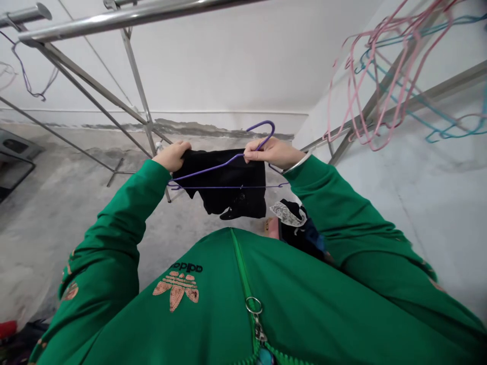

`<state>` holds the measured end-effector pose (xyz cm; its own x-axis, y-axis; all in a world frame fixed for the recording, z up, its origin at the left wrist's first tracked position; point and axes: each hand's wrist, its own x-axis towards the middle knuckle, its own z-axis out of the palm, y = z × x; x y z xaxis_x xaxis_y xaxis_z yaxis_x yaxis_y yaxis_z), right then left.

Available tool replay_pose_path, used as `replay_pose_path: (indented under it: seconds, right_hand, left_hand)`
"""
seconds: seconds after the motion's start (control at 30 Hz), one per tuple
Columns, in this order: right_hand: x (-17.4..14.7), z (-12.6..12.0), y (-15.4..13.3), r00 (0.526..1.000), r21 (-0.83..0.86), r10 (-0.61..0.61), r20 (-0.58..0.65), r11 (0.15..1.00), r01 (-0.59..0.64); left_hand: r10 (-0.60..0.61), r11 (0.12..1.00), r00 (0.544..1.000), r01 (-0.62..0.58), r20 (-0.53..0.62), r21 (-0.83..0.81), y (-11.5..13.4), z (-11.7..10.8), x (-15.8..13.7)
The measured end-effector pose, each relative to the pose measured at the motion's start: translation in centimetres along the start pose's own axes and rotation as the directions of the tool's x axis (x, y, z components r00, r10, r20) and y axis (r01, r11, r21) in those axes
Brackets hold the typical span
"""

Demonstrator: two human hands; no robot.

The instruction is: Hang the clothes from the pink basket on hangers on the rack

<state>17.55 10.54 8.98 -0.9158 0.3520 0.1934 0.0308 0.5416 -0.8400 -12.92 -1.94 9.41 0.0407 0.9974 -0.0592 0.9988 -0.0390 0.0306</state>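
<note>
A piece of black clothing (224, 175) hangs spread out in front of my chest. At its upper left corner, my left hand (173, 156) is closed on the cloth. My right hand (273, 152) grips the neck of a purple clothes hanger (207, 171), just below the hook. The hanger lies across the near side of the garment, its long bar running roughly level. My right fingers are also by the garment's upper right corner; whether they pinch the cloth too, I cannot tell.
A metal clothes rack (131, 20) crosses overhead at the left, with a purple hanger (28, 81) on it. Pink hangers (357, 96) and blue hangers (426, 129) hang at the right. Several clothes (300, 228) lie below my right forearm. A white wall (228, 66) stands ahead.
</note>
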Motion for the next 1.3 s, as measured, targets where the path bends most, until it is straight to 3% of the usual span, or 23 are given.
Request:
replay_pose_path:
  seconds: [0.2, 0.43, 0.6, 0.67, 0.73, 0.8, 0.9, 0.97, 1.13, 1.23, 1.3]
  right_hand:
    - [0.5, -0.2, -1.1, 0.985, -0.067, 0.106, -0.135, 0.991, -0.116]
    - [0.8, -0.2, -0.6, 0.964, -0.224, 0.137, -0.227, 0.956, -0.189]
    - [1.3, 0.5, 0.1, 0.918, -0.371, 0.114, -0.381, 0.89, -0.265]
    - [1.4, 0.8, 0.3, 0.897, -0.373, 0.091, -0.432, 0.888, -0.269]
    - [1.5, 1.1, 0.4, 0.889, -0.342, 0.06, -0.454, 0.91, -0.236]
    - [1.7, 1.5, 0.4, 0.892, -0.302, 0.027, -0.451, 0.936, -0.181]
    - [2.1, 2.2, 0.2, 0.913, -0.291, -0.02, -0.407, 0.95, -0.109]
    - [2.6, 2.5, 0.2, 0.933, -0.316, -0.049, -0.355, 0.946, -0.071]
    - [3.6, 1.3, 0.6, 0.97, -0.379, -0.106, -0.221, 0.925, 0.015]
    - [2.8, 0.5, 1.0, 0.91, -0.501, -0.223, -0.349, 0.865, 0.02]
    - [1.2, 1.0, 1.5, 0.797, -0.552, -0.272, -0.54, 0.829, -0.09]
  left_hand:
    - [-0.12, 0.992, 0.993, 0.119, -0.006, -0.04, 0.7, -0.9, -0.7]
    - [-0.252, 0.956, 0.968, 0.245, 0.023, 0.161, 1.7, -0.8, -1.4]
    - [-0.315, 0.912, 0.949, 0.298, 0.017, 0.284, 4.2, -1.9, -2.1]
    - [-0.282, 0.92, 0.958, 0.253, 0.057, 0.298, 5.6, -2.0, -2.5]
    - [-0.171, 0.959, 0.982, 0.147, 0.078, 0.242, 7.0, -1.6, -2.6]
    - [-0.074, 0.991, 0.997, 0.075, -0.018, 0.114, 8.4, -0.7, -2.2]
    - [-0.102, 0.994, 0.955, 0.085, -0.278, -0.074, 10.4, 0.8, -0.7]
    - [-0.154, 0.984, 0.92, 0.108, -0.361, -0.145, 11.4, 1.5, 0.6]
    - [-0.126, 0.967, 0.97, 0.073, -0.208, -0.245, 11.7, 1.3, 2.8]
    - [-0.168, 0.957, 0.948, 0.092, -0.27, -0.274, 10.6, 0.5, 3.2]
    - [-0.215, 0.942, 0.922, 0.108, -0.323, -0.317, 9.6, -0.1, 3.2]
